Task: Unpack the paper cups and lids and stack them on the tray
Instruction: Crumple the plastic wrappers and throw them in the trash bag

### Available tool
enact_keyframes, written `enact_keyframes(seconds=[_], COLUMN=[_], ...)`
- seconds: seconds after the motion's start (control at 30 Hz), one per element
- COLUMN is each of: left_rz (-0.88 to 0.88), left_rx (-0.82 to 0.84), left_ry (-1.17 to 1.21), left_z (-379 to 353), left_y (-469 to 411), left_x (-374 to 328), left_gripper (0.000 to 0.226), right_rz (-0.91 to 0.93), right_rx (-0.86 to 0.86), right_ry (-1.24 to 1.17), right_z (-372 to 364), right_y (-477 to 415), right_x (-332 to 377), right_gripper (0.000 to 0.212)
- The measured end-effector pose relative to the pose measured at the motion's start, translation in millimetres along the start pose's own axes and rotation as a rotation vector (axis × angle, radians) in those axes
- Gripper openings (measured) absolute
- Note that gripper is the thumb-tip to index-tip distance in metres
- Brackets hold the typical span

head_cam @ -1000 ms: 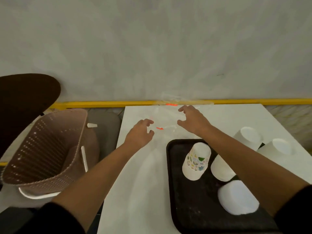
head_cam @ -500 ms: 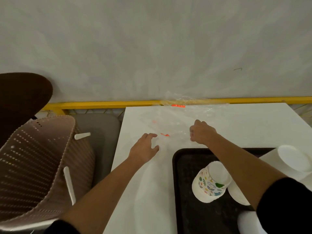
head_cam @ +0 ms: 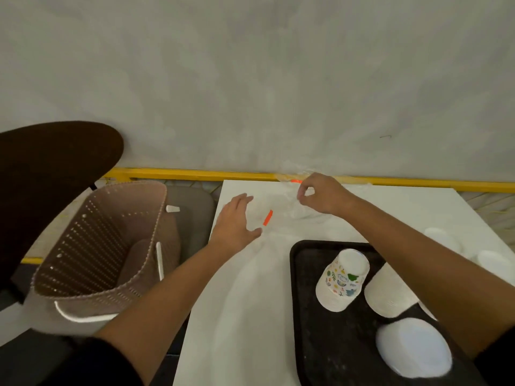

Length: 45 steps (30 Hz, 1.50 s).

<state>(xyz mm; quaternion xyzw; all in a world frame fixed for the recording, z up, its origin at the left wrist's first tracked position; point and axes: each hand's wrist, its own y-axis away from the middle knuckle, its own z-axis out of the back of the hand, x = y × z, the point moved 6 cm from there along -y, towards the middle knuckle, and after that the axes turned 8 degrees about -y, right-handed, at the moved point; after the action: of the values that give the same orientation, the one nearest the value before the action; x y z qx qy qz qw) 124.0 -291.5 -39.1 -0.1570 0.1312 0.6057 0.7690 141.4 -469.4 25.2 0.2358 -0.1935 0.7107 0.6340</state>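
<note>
Head view: my right grip pinches the clear plastic bag near the far edge of the bench; my left grip lies spread wide beside it. One printed cup sits inverted on the black tray.

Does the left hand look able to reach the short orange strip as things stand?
Probably yes. The left hand is open right beside the orange strip, with nothing between them; the right hand pinches the clear plastic wrap farther right, out of the way.
</note>
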Motion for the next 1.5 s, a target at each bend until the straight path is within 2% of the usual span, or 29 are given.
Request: enact_keyframes(seconds=[0.13,0.23,0.3,0.4,0.43,0.6,0.77,0.93,1.0,1.1,1.17,1.2,1.3,1.33,1.4,1.47,1.5], left_rz=[-0.037,-0.052,-0.03,0.032,0.061,0.257,0.26,0.095,0.071,-0.01,0.03,0.086,0.301,0.333,0.346,0.36,0.375], left_rx=[0.043,0.188,0.228,0.179,0.176,0.327,0.542,0.773,0.822,0.881,0.842,0.794,0.574,0.538,0.548,0.576,0.578], left_ry=[0.031,0.273,0.388,0.53,0.62,0.975,1.243,1.432,1.507,1.529,1.482,1.434,1.246,1.206,1.188,1.202,1.224], left_z=[20,25,30,40,42,39,37,53,62,74,78,80,84,85,87,90,90], left_y=[17,37,52,71,78,115,154,208,229,257,270,275,291,296,308,320,324], left_x=[-6,-12,-11,-4,-1,22,37,52,64,88,107,117,157,171,192,210,219], left_gripper=[0.09,0.097,0.081,0.033,0.025,0.019,0.026,0.063,0.069,0.072,0.078,0.074,0.036,0.026,0.02,0.022,0.024], right_rz=[-0.003,0.01,0.034,0.051,0.061,0.085,0.064,-0.006,-0.029,-0.055,-0.061,-0.076,-0.149,-0.175,-0.214,-0.275,-0.305], right_rx=[0.055,0.099,0.105,0.11,0.109,0.128,0.074,0.082,0.075,0.067,0.099,0.133,0.221,0.198,0.052,0.002,0.063], right_ry=[-0.165,-0.272,-0.327,-0.389,-0.4,-0.478,-0.558,-0.616,-0.668,-0.679,-0.661,-0.649,-0.795,-0.874,-0.92,-0.917,-0.947], right_z=[28,43,49,49,47,15,-35,-107,-132,-171,-198,-212,-245,-252,-259,-269,-278], right_y=[30,52,65,83,89,125,165,201,212,226,237,242,259,262,263,261,261], right_x=[43,73,89,106,111,124,118,127,139,162,182,192,220,226,229,226,226], right_gripper=[0.015,0.01,0.01,0.015,0.015,0.005,0.009,0.011,0.012,0.015,0.017,0.019,0.024,0.023,0.024,0.043,0.06])
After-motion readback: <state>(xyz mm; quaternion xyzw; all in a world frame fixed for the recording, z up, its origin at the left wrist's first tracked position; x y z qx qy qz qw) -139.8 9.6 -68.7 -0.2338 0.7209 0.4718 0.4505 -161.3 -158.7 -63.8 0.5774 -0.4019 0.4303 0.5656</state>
